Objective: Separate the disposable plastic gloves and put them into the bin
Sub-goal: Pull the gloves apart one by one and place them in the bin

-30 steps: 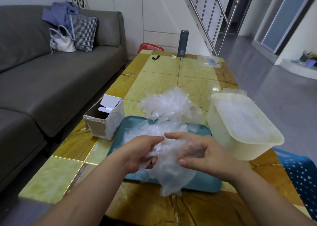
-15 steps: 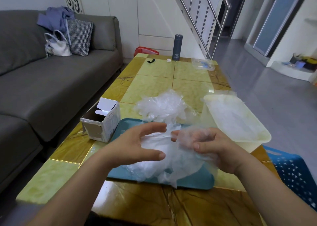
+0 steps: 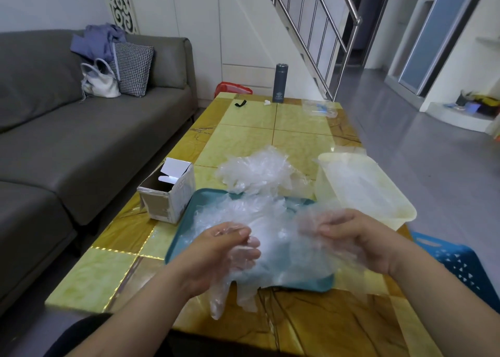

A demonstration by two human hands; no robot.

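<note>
Above teal tray (image 3: 180,239), left hand (image 3: 224,251) and right hand (image 3: 354,237) pinching crinkly gloves (image 3: 281,245)

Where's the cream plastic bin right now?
Head view: the cream plastic bin stands at the right edge of the yellow tiled table, beside the teal tray, beyond the right hand.

The left hand (image 3: 224,251) and right hand (image 3: 357,237) are bare. Both forearms (image 3: 146,308) are bare too, as far as they show. Black clothing (image 3: 86,329) shows just below the worktop's (image 3: 102,270) near left corner.
</note>
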